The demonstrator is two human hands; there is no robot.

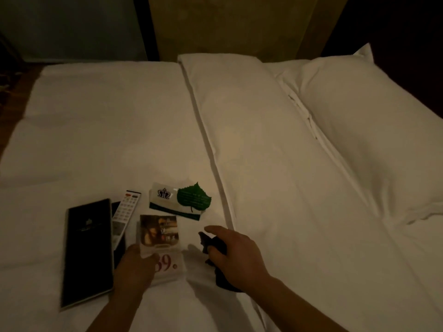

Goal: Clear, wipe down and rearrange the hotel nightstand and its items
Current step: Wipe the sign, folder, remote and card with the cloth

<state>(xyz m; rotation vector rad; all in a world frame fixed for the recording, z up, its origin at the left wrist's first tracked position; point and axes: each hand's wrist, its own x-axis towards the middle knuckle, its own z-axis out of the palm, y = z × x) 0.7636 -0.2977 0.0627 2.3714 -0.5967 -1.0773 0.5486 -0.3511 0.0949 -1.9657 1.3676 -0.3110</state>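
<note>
Several nightstand items lie on the white bed (119, 130). A black folder (88, 252) lies at the left, with a white remote (124, 212) beside it. A clear acrylic sign stand (159, 238) holding a picture card with red digits lies in the middle; my left hand (134, 267) grips its near left edge. Beyond it sits a white and green card (165, 200) with a green leaf-shaped card (193, 197) on top. My right hand (230, 252) holds a dark cloth (223, 281) just right of the stand.
Two white pillows (263, 140) (374, 130) lie to the right, against a yellowish headboard panel (227, 25). A dark remote (119, 250) shows partly under the white one. Dark floor lies off the bed's far left.
</note>
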